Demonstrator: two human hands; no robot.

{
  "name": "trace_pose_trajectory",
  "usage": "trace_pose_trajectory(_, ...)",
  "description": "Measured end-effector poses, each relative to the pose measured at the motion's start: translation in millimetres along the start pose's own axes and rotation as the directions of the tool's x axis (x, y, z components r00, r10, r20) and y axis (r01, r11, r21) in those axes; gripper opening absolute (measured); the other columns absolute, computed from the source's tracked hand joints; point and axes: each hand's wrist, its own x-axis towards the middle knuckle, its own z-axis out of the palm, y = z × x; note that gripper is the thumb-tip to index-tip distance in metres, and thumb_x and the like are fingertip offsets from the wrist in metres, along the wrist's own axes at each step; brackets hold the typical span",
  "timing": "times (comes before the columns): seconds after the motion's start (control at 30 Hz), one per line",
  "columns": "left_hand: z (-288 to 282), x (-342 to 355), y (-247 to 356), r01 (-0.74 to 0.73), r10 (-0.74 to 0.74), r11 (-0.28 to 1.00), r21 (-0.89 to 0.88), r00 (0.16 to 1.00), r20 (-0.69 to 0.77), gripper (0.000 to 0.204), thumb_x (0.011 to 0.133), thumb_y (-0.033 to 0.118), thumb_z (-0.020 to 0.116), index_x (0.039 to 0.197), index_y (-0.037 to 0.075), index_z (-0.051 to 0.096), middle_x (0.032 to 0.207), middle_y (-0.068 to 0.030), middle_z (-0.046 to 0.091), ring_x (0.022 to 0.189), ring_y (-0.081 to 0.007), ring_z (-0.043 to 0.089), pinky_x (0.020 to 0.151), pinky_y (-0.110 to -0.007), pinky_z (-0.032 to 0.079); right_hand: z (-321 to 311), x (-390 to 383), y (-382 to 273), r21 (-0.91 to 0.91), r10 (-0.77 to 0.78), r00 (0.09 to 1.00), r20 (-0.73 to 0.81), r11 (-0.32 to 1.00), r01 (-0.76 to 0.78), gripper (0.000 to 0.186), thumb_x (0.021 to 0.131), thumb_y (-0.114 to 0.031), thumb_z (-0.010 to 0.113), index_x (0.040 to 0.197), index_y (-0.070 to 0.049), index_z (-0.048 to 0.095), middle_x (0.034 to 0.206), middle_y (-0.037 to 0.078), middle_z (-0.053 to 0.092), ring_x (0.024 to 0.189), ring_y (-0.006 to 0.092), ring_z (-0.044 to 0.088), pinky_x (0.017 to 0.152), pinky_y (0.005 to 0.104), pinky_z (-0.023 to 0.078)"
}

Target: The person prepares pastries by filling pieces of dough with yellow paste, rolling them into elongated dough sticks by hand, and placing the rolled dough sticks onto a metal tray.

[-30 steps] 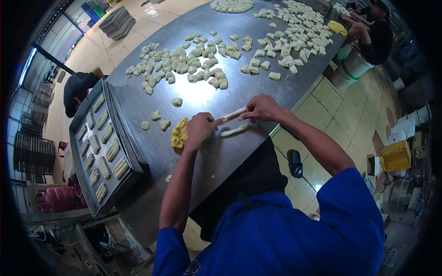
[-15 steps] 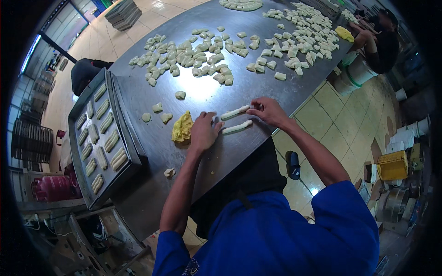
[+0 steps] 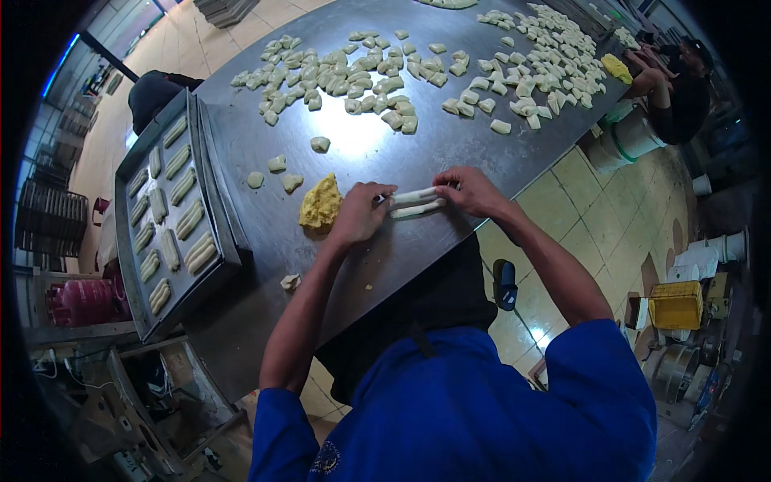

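Two pale dough ropes (image 3: 416, 196) lie side by side on the metal table, close together and nearly parallel. My left hand (image 3: 363, 212) closes on their left ends, and my right hand (image 3: 469, 193) pinches the right ends between thumb and fingers. Beside my left hand sits a rough yellow lump (image 3: 320, 202), dough-like in look. Several small dough pieces (image 3: 277, 164) are just beyond it. On the left, a metal tray (image 3: 238, 259) carries rows of shaped dough sticks (image 3: 190, 219), each made of strands laid together.
Many cut dough pieces (image 3: 345, 76) spread over the far half of the table (image 3: 337, 301). A small dough scrap (image 3: 291, 282) lies near the front. Another person (image 3: 683, 92) sits at the right beside a white bucket (image 3: 630, 140). A dark slipper (image 3: 504, 285) is on the floor.
The two ropes, apart before, are now drawn together side by side. Both my hands have closed in on their ends. The view has shifted slightly.
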Motion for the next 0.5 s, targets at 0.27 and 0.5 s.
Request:
trace_pose_trajectory(0.27, 41.2, -45.8, -15.1, -0.323, 0.380, 0.884, 0.338, 0.918, -0.115, 0.048, 0.092, 0.017, 0.068, 0.137, 0.005, 0.061, 0.132, -0.0151, 0.062, 0.120, -0.0354, 0.055, 0.106, -0.045, 0.043, 25.2, -40.1, 3.0, -0.433, -0.403, 0.915, 0.022, 0.821, 0.372, 0.043, 0.090, 0.007, 0.052, 0.131, -0.004, 0.062, 0.129, 0.018, 0.064, 0.109, 0.0382, 0.064, 0.098, 0.0423, 0.050)
trace_pose_trajectory(0.5, 56.9, 0.4, 25.8, -0.187, 0.194, 0.946, 0.263, 0.981, 0.000, 0.062, 0.087, 0.030, 0.074, 0.143, 0.010, 0.057, 0.132, -0.0121, 0.061, 0.122, -0.0317, 0.055, 0.107, -0.044, 0.040, 10.8, -30.5, -7.8, -0.056, -0.182, 0.951, -0.251, 0.983, 0.173, 0.043, 0.092, -0.005, 0.061, 0.135, -0.002, 0.058, 0.128, 0.021, 0.064, 0.111, 0.0398, 0.062, 0.101, 0.0441, 0.048)
